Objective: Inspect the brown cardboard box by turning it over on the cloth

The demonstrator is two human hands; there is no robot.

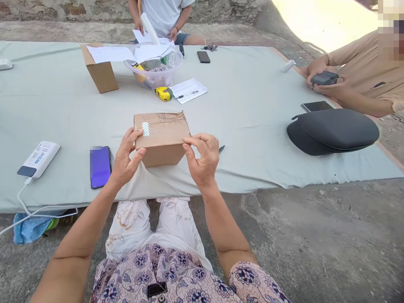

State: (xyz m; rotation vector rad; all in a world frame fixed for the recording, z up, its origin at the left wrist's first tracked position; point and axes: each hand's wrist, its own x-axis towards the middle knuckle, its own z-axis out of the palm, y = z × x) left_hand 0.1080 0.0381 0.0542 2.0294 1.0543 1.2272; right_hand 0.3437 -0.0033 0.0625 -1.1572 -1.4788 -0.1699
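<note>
A brown cardboard box (160,136) sits near the front edge of the cloth-covered table, its top closed. On that top are dark scribbled lines at the far right and a small blue-and-white dotted sticker (145,128) at the left. My left hand (127,158) grips the box's near left corner, fingers on the top and side, thumb at the front edge. With thumb and forefinger, my right hand (202,158) pinches the near right corner. A dark pen (221,149) lies just beyond my right hand, partly hidden by it. The box's contents cannot be seen.
Left are a purple-screened phone (101,168) and a cabled white power bank (39,160). Beyond the box lie a yellow tape measure (164,93), paper (189,90), a filled plastic basin (158,78) and another carton (101,75). A black case (334,131) stands right; two people sit around.
</note>
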